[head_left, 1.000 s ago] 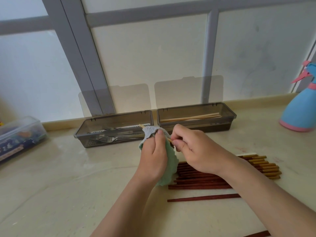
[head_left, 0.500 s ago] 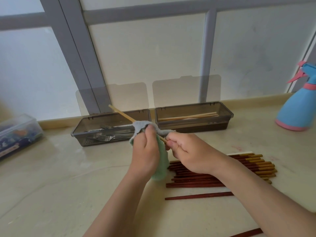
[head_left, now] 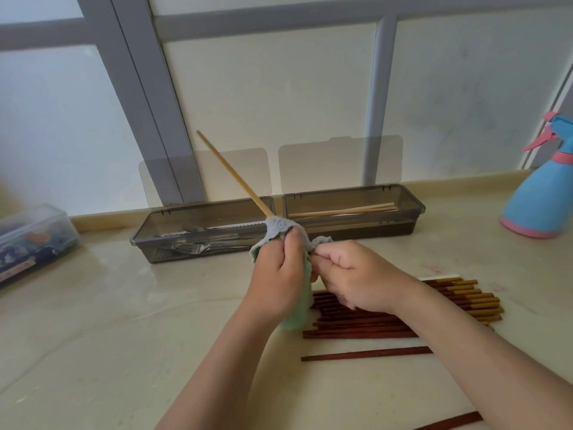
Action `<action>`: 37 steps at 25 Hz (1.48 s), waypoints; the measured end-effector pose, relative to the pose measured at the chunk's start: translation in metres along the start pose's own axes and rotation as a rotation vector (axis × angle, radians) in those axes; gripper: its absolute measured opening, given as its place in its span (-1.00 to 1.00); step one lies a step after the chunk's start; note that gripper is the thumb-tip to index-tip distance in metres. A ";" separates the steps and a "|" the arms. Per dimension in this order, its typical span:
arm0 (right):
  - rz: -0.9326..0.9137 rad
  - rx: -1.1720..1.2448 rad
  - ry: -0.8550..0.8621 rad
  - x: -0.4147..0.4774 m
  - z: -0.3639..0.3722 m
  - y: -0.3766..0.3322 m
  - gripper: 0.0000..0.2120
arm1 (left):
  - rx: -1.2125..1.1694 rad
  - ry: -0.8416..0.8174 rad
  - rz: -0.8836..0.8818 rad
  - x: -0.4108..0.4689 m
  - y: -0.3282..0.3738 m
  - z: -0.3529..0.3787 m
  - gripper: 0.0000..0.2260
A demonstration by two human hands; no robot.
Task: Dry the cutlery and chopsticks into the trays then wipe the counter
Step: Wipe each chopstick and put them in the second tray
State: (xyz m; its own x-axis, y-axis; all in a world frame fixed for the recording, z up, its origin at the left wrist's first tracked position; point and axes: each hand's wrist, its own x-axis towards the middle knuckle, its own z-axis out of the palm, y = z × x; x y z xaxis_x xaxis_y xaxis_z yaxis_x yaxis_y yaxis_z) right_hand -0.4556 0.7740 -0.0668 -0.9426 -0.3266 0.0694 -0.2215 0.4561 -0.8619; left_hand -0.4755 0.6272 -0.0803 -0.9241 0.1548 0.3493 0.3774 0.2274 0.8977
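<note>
Currently: left hand [head_left: 277, 276] curled tight round green-grey cloth [head_left: 279, 226], which wraps a pale chopstick [head_left: 232, 175] slanting up-left above the fork tray [head_left: 145, 242]. Curled fingers of right hand [head_left: 359, 274] pinch the stick's near end at the cloth's edge. Heap of dark chopsticks [head_left: 372, 324] on counter [head_left: 108, 321] under the right wrist; pale ones lie in right tray [head_left: 417, 207].

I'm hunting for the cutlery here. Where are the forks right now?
In the head view, the forks lie in the left grey tray at the back of the counter, left of the chopstick tray and just beyond the left hand.
</note>
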 end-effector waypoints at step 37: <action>-0.171 -0.749 0.877 0.041 -0.060 0.049 -0.87 | 0.022 -0.011 0.016 -0.005 0.011 -0.007 -0.54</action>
State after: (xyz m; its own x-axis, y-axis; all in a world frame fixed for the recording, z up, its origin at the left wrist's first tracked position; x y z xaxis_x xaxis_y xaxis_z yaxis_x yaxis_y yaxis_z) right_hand -0.5195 0.8324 -0.0759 -0.6712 0.1198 0.7316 -0.1785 0.9317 -0.3163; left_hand -0.4669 0.6219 -0.0701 -0.9173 0.1690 0.3607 0.3936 0.2461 0.8857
